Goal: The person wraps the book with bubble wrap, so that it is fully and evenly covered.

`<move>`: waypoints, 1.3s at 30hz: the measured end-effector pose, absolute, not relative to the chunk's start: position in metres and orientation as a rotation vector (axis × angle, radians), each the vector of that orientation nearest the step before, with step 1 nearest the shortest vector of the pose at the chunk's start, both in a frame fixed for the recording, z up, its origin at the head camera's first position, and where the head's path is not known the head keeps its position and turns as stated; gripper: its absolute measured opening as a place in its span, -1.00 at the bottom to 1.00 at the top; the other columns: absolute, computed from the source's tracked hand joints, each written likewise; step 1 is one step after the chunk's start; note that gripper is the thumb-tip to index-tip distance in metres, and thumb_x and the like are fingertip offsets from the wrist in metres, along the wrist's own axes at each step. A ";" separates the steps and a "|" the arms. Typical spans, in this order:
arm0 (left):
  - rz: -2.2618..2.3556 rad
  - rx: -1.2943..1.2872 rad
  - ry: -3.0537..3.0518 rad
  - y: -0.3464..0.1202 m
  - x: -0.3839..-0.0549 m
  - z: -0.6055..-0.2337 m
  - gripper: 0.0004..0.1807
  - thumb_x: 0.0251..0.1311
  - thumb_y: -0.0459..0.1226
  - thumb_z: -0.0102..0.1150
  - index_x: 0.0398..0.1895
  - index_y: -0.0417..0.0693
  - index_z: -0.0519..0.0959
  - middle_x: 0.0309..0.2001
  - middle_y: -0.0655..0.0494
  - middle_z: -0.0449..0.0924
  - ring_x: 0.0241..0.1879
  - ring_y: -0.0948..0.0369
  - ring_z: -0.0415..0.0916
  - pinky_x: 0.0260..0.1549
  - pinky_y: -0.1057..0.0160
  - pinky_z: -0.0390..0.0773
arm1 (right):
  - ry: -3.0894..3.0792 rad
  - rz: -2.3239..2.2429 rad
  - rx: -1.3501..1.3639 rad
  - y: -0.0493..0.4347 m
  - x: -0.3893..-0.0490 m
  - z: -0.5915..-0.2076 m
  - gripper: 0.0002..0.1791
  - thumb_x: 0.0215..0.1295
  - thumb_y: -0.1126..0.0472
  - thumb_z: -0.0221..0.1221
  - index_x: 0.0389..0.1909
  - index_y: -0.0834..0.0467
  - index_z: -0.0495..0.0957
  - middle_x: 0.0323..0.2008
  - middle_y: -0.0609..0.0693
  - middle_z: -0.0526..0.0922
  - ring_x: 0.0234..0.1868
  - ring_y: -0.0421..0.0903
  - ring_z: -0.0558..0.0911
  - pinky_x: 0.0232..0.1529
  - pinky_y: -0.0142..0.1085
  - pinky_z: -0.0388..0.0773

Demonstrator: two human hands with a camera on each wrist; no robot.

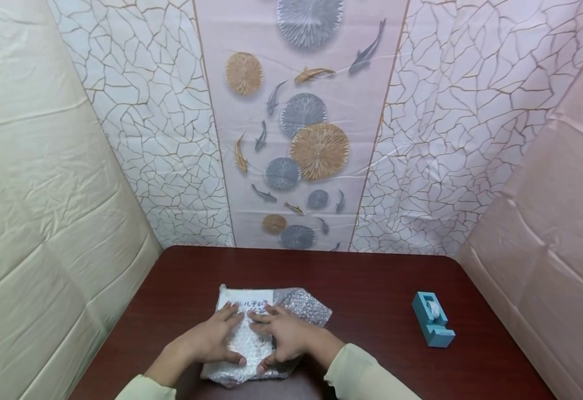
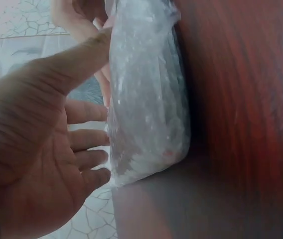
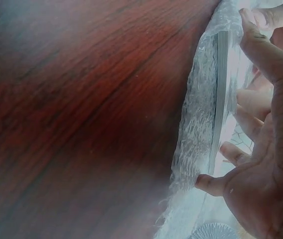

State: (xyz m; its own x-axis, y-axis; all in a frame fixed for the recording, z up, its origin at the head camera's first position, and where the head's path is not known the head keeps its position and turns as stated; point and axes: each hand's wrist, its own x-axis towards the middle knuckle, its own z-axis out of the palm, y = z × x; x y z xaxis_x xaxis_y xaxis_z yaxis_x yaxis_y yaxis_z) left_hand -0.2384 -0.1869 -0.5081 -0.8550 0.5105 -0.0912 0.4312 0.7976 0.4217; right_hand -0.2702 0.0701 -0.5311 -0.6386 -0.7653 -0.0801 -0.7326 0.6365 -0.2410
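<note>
clear bubble wrap (image 1: pixel 307 306) lies around a book (image 1: pixel 251 296) on the table (image 1: pixel 371 294) in the head view, left hand (image 1: pixel 216 336) and right hand (image 1: pixel 290 333) pressing, likely to steady it; left wrist: fingers outstretched against it; right wrist: fingers extended, unclenched

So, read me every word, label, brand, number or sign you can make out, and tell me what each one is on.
"儿子": on the white book cover seen through the bubble wrap.
Right after it on the cover: another character, too blurred to read.
Below that: a second line of marks, too blurred to read.
Blue tape dispenser: no text that I can make out.
</note>
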 end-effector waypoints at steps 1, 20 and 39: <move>0.579 0.735 2.780 -0.187 -0.240 -0.509 0.24 0.00 0.16 0.73 0.63 -0.32 0.37 0.71 -0.42 0.14 0.73 -0.39 0.04 0.53 -0.38 0.39 | 2.680 -0.279 -1.239 0.070 -0.270 -0.532 0.14 0.11 -0.51 0.49 0.68 -0.15 0.38 0.78 -0.31 0.12 0.79 0.24 0.15 0.65 0.40 0.23; 0.611 0.784 2.758 -0.178 -0.248 -0.514 0.30 0.09 0.33 0.59 0.70 -0.24 0.25 0.72 -0.48 0.05 0.68 -0.51 0.05 0.43 -0.47 0.48 | 2.707 -0.256 -1.280 0.073 -0.269 -0.532 0.12 0.15 -0.52 0.46 0.68 -0.17 0.38 0.77 -0.18 0.22 0.77 0.21 0.20 0.64 0.37 0.28; 0.306 0.644 2.984 -0.129 -0.251 -0.519 0.17 0.17 0.45 0.42 0.73 0.06 0.33 0.73 -0.35 0.16 0.47 -0.74 0.25 0.28 -0.65 0.47 | 2.711 -0.333 -1.323 0.079 -0.268 -0.536 0.04 0.18 -0.47 0.48 0.65 -0.18 0.44 0.74 -0.10 0.28 0.76 0.16 0.26 0.60 0.41 0.33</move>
State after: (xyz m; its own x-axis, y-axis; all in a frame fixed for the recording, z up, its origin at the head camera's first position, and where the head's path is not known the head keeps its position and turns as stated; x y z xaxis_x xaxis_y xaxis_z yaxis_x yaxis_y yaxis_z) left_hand -0.2507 -0.1286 -0.5189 -0.9093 0.4149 -0.0303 0.4002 0.8922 0.2092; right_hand -0.2677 0.0793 -0.5359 -0.6153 -0.7883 0.0001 -0.7648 0.5969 -0.2423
